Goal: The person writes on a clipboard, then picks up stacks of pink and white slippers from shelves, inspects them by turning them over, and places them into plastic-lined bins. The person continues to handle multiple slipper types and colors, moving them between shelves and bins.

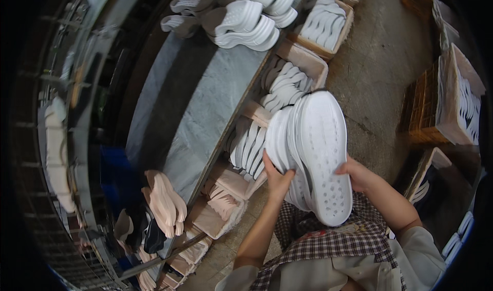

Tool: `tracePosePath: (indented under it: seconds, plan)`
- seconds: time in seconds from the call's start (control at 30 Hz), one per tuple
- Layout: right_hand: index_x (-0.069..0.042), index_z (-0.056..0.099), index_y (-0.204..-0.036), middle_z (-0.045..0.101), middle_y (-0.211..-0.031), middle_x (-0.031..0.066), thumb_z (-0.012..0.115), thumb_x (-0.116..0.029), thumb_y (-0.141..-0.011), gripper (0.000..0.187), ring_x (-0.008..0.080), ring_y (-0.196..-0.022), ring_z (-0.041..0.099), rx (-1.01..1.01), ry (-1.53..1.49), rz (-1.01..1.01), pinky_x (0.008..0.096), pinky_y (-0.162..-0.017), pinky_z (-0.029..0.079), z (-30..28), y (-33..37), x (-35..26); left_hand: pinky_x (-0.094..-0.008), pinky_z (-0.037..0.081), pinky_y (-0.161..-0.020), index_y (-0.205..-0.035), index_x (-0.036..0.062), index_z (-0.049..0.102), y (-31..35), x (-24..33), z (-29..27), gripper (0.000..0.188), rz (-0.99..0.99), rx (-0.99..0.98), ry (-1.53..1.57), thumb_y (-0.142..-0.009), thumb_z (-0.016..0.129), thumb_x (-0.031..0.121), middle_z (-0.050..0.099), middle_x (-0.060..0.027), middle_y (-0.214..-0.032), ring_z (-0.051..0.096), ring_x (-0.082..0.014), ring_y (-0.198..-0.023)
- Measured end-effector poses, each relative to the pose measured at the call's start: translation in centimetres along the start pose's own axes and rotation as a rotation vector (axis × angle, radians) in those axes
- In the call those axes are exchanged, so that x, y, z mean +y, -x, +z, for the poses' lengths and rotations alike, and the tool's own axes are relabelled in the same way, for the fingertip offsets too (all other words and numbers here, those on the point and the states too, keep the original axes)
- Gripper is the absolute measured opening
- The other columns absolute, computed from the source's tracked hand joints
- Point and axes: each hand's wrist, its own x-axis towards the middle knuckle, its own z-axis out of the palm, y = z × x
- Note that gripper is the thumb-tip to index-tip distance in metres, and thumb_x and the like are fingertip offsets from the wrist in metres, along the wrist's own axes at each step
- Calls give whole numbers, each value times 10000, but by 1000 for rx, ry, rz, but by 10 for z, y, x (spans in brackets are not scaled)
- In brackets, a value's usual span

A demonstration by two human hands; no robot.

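Note:
A stack of several white shoe soles [324, 152] is held upright in front of my body, between both hands. My left hand [278, 180] grips the stack's left side, its thumb and fingers against the sole edges. On the right edge, my right hand [355, 173] is closed, its thumb on the pitted face of the outermost sole and its other fingers hidden behind. Just beyond the stack, a lined bin holds more white soles [288, 88]. Next to my left hand, another bin holds a row of white soles [248, 149].
A grey stone-topped table [215, 90] runs along the left. White soles [246, 26] are piled at its far end, and pink soles [165, 201] at its near end. Orange crates [423, 106] with pale linings stand on the right. Pink soles [222, 202] fill a low bin.

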Motion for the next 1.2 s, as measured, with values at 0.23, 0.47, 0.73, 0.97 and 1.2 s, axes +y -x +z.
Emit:
tracePosePath:
  seconds: [0.23,0.47,0.73,0.97,1.2]
  plan:
    - [-90,89,-1451,363,-1381,154,527,-71,-745,831,268,-1273,388,237,-50,152,404,-1050,332,-41,-64,91,-386,221,-1056,-1416,-16,144,-12,-101,-16,948,-75,52,-71,-548,526,-6,314,-208,-1335,299,-322,-1246]
    - [14,208,-1391,395,-1304,246,678,-231,-796,796,348,-1180,444,444,855,-273,393,-998,365,-31,-222,180,-374,240,-1067,-1395,-22,198,-43,-157,-152,893,-85,326,-375,-583,571,-7,341,-172,-1312,350,-299,-1220]
    - [-27,330,-1353,503,-1165,221,503,-257,-895,541,328,-939,593,57,1081,-407,486,-864,433,68,-477,255,-468,383,-958,-1364,-33,303,-173,-151,-359,966,422,660,-1342,-669,734,482,424,-246,-1274,450,-371,-1143]
    - [-108,493,-1303,474,-1349,102,529,-373,-865,513,302,-1278,372,-147,1933,-211,545,-1068,200,-5,-564,301,-529,337,-978,-1388,-18,241,-241,-305,-382,983,123,184,-1987,-652,757,382,376,-250,-1308,386,-415,-1196]
    - [-107,677,-951,582,-1104,72,572,-338,-810,291,268,-1146,433,-165,1645,-499,465,-1025,280,-38,-553,308,-442,245,-1062,-1384,-76,174,-270,-308,-415,803,195,68,-757,-796,634,219,284,-264,-1387,359,-387,-1225]
